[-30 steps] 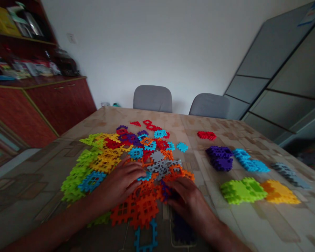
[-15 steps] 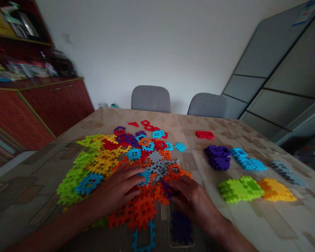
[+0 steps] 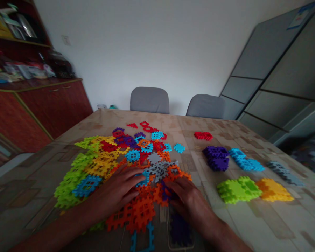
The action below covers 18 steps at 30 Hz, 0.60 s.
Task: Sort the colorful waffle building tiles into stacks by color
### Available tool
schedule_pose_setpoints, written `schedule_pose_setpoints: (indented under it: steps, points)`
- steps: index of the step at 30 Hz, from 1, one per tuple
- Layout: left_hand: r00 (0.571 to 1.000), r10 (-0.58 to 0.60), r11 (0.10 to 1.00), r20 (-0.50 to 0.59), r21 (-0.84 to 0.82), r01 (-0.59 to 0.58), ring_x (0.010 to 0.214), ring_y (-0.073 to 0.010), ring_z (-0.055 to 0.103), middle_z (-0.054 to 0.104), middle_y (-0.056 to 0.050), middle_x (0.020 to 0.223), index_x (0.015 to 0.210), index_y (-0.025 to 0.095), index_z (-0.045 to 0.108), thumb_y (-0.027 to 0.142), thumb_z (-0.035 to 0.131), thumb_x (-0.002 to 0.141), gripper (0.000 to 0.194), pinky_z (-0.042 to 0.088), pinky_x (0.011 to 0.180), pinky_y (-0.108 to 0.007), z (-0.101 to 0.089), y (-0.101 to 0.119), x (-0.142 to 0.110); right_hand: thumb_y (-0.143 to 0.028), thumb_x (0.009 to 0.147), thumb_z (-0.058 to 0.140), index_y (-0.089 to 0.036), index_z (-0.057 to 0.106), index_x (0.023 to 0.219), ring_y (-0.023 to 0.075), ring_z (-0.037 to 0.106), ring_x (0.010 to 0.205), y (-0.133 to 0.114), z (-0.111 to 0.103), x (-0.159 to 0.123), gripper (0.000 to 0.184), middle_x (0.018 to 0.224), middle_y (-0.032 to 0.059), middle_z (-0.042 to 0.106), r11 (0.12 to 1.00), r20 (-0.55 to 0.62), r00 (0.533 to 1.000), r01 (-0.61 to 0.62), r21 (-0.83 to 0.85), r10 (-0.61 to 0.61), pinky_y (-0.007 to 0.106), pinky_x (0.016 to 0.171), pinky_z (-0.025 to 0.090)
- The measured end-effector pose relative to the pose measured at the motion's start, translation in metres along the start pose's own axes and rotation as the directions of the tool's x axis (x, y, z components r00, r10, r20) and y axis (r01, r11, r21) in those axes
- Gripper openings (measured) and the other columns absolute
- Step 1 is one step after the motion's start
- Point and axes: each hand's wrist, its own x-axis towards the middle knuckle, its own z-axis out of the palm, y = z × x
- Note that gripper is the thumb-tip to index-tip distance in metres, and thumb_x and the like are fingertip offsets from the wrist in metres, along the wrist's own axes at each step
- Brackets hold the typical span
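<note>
My left hand (image 3: 120,187) rests over the middle of a pile of plastic interlocking tiles, fingers spread. Its fingertips touch a blue window tile (image 3: 145,179). My right hand (image 3: 190,197) has its fingers bent around a purple tile (image 3: 165,190) at the pile's right edge; the thumb is mostly hidden. Orange tiles (image 3: 143,210) lie between and below the hands, and grey tiles (image 3: 160,169) just beyond them. Under my right wrist is a dark purple tile stack (image 3: 180,229) on a clear-edged rectangular object. A blue frame tile (image 3: 151,236) lies near the front.
On the right stand sorted stacks: purple (image 3: 216,158), blue (image 3: 248,161), grey (image 3: 285,173), green (image 3: 238,190), yellow (image 3: 274,190) and red (image 3: 203,135). Green tiles (image 3: 70,180) and yellow tiles (image 3: 99,162) spread leftward. Two grey chairs (image 3: 149,100) stand behind the table.
The view has shifted slightly. The purple tile at my right fingers shows more of its face. My left hand stays in nearly the same place over the blue tile.
</note>
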Motion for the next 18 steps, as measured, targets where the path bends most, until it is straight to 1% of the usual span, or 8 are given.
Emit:
schedule_pose_setpoints:
  steps: [3,6,9,13,16,18]
  points:
    - [1.000,0.014,1.000,0.003,0.006,-0.014,0.132,-0.0281,0.056,0.062,-0.007,0.142,0.126,0.027,0.067,0.019,0.062,0.096,0.032,0.040,0.114,-0.048,-0.001,0.001,0.001,-0.003,0.084,0.067,-0.020,0.063,0.130,0.0256,0.062,0.110,0.001,0.000,-0.002,0.049,0.119,0.0093,0.068,1.000,-0.020,1.000,0.015,0.000,-0.015,0.039,0.098,0.051]
    - [1.000,0.015,1.000,0.009,0.011,-0.016,0.132,-0.0277,0.056,0.062,-0.007,0.141,0.127,0.028,0.066,0.019,0.062,0.096,0.033,0.038,0.116,-0.049,-0.002,0.001,0.001,-0.007,0.087,0.067,-0.019,0.065,0.128,0.0265,0.064,0.108,0.001,-0.002,-0.003,0.043,0.119,0.0105,0.069,1.000,-0.036,0.999,0.023,-0.008,-0.024,0.041,0.096,0.052]
    - [1.000,0.026,1.000,-0.014,0.013,-0.026,0.132,-0.0265,0.056,0.062,-0.006,0.141,0.127,0.029,0.066,0.018,0.061,0.096,0.034,0.037,0.116,-0.047,-0.001,0.001,0.000,-0.012,0.091,0.066,-0.020,0.065,0.128,0.0267,0.065,0.106,0.001,-0.005,-0.002,0.038,0.118,0.0111,0.070,1.000,-0.064,0.998,0.022,-0.002,-0.023,0.040,0.094,0.053]
    - [0.998,0.051,0.998,-0.039,0.037,-0.050,0.129,-0.0259,0.058,0.065,-0.007,0.138,0.124,0.027,0.067,0.017,0.057,0.097,0.031,0.039,0.114,-0.047,0.001,0.002,0.001,-0.011,0.092,0.064,-0.024,0.065,0.128,0.0243,0.066,0.107,0.001,-0.009,0.000,0.038,0.118,0.0078,0.071,0.998,-0.117,0.993,0.035,0.050,-0.029,0.037,0.093,0.053]
    - [0.993,0.076,0.996,-0.085,0.057,-0.071,0.125,-0.0254,0.061,0.068,-0.006,0.133,0.122,0.026,0.068,0.019,0.054,0.098,0.028,0.042,0.112,-0.045,-0.002,0.006,0.003,-0.009,0.091,0.062,-0.023,0.066,0.126,0.0241,0.067,0.104,0.002,-0.012,0.000,0.037,0.115,0.0073,0.072,0.998,-0.114,0.993,0.016,0.068,-0.008,0.036,0.091,0.054]
    - [0.985,0.101,0.994,-0.137,0.061,-0.094,0.121,-0.0233,0.063,0.071,-0.004,0.126,0.119,0.026,0.068,0.018,0.053,0.099,0.027,0.043,0.112,-0.042,-0.007,0.014,0.004,-0.007,0.090,0.061,-0.022,0.065,0.127,0.0241,0.068,0.103,0.003,-0.013,0.000,0.040,0.116,0.0080,0.072,0.997,-0.120,0.993,0.000,0.078,0.009,0.036,0.090,0.055]
